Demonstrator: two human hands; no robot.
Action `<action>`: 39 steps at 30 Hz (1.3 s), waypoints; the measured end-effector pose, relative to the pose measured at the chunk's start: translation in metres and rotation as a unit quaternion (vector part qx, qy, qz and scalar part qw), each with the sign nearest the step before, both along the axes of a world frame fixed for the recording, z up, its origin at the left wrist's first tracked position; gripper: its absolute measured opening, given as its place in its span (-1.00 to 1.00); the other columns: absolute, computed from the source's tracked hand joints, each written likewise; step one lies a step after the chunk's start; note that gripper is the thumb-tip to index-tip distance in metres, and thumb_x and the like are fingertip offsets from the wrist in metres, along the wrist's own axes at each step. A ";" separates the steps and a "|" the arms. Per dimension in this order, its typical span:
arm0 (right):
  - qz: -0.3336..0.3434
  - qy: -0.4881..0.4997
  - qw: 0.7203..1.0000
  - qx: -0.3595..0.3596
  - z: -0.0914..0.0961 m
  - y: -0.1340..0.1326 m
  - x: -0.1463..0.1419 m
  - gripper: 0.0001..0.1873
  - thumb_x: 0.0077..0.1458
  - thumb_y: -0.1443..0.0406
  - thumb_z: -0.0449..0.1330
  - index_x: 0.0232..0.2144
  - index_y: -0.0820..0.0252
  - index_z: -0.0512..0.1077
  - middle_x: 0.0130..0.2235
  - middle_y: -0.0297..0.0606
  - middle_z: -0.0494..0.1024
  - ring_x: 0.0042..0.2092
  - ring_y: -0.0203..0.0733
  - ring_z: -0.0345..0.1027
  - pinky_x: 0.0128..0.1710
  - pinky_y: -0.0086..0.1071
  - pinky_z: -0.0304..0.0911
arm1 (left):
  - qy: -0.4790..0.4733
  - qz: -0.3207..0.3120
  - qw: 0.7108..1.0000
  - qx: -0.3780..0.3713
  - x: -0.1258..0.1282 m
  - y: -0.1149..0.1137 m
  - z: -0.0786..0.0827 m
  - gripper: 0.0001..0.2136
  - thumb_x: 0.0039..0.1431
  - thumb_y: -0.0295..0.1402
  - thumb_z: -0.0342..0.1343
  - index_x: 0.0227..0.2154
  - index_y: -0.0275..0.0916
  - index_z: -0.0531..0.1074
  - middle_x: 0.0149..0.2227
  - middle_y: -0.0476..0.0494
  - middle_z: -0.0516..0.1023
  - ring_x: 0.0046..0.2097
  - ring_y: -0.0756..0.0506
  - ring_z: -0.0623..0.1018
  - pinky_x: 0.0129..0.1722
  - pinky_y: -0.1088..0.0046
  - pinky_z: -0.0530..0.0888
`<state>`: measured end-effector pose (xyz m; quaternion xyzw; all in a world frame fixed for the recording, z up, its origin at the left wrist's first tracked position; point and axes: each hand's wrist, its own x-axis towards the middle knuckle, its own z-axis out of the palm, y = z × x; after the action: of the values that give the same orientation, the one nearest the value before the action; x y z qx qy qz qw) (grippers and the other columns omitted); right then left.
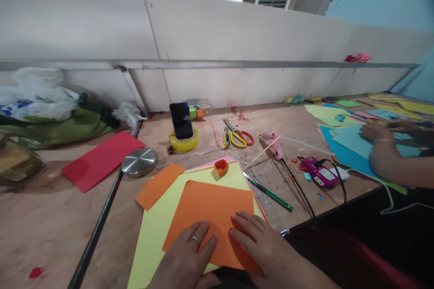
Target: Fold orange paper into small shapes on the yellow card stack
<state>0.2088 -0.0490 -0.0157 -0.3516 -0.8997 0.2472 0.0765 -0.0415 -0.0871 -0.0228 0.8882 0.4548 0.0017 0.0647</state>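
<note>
An orange sheet of paper [217, 207] lies on a larger pale yellow sheet [149, 239] at the near edge of the table. My left hand [188, 255], with a ring on one finger, rests on its lower left part, fingers stretched out. Flat on the lower right part lies my right hand [257, 244], its fingers also extended. Both thumbs are partly hidden near the bottom edge. Beyond the sheet sits a small folded orange paper box [221, 168]. A narrower orange strip [159, 185] overlaps the yellow paper on the left.
A green cutter knife [269, 193], pink glue gun [274, 144], scissors [239, 134] and purple power strip [320, 172] lie rightward. A phone [181, 120] leans on a yellow tape roll [185, 143]. A metal disc [139, 161] stands left, by red paper [101, 160]. Another person's hands [376, 133] work at right.
</note>
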 end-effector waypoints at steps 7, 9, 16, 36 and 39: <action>0.009 0.156 0.987 -0.023 0.016 0.006 0.011 -0.73 0.29 0.33 -0.02 -0.20 0.07 0.49 -0.14 -0.20 0.60 0.00 -0.18 0.43 0.00 -0.33 0.32 | -0.081 0.044 0.995 -0.030 0.013 0.001 0.013 -0.58 0.19 -0.06 0.07 -0.01 -0.23 0.43 0.02 -0.34 0.52 0.02 -0.32 0.53 -0.05 0.21 0.54; -0.022 0.188 0.981 -0.033 0.013 0.010 0.007 -0.76 0.30 0.28 0.00 -0.22 0.09 0.48 -0.21 -0.22 0.61 -0.15 -0.20 0.48 -0.14 -0.36 0.35 | -0.126 0.074 0.988 -0.046 0.016 0.001 0.014 -0.76 0.30 -0.27 -0.07 -0.16 -0.18 0.47 -0.06 -0.23 0.57 -0.08 -0.22 0.58 -0.13 0.32 0.55; -0.155 0.126 0.977 -0.075 0.009 0.024 -0.012 -0.66 0.08 0.25 0.26 -0.07 0.13 0.39 -0.15 -0.17 0.57 -0.14 -0.08 0.45 -0.15 -0.29 0.32 | -0.219 0.201 0.950 -0.098 0.003 -0.001 0.024 -0.69 0.32 -0.33 -0.25 -0.47 -0.17 0.32 -0.31 -0.13 0.48 -0.34 -0.07 0.53 -0.34 0.45 0.47; -0.231 -0.067 0.971 0.002 0.023 0.043 -0.037 -0.80 0.02 0.20 0.30 -0.32 0.14 0.41 -0.21 -0.15 0.49 -0.16 0.00 0.39 -0.33 -0.33 0.16 | 0.023 0.232 0.953 -0.194 0.003 0.048 0.050 -0.71 0.26 -0.35 -0.12 -0.52 -0.26 0.41 -0.38 -0.17 0.49 -0.32 -0.14 0.51 -0.32 0.37 0.34; -0.244 -0.088 0.966 -0.013 0.024 0.045 -0.041 -0.67 -0.05 0.13 0.35 -0.29 0.16 0.39 -0.24 -0.14 0.49 -0.19 0.02 0.41 -0.38 -0.33 0.13 | 0.046 0.218 0.953 -0.204 0.005 0.052 0.051 -0.72 0.25 -0.36 -0.11 -0.48 -0.27 0.45 -0.34 -0.20 0.52 -0.28 -0.17 0.52 -0.28 0.35 0.36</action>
<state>0.1678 -0.0043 0.0085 -0.5817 -0.7865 0.2012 0.0501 -0.0369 -0.0347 0.0286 0.7347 0.6302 -0.1177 0.2219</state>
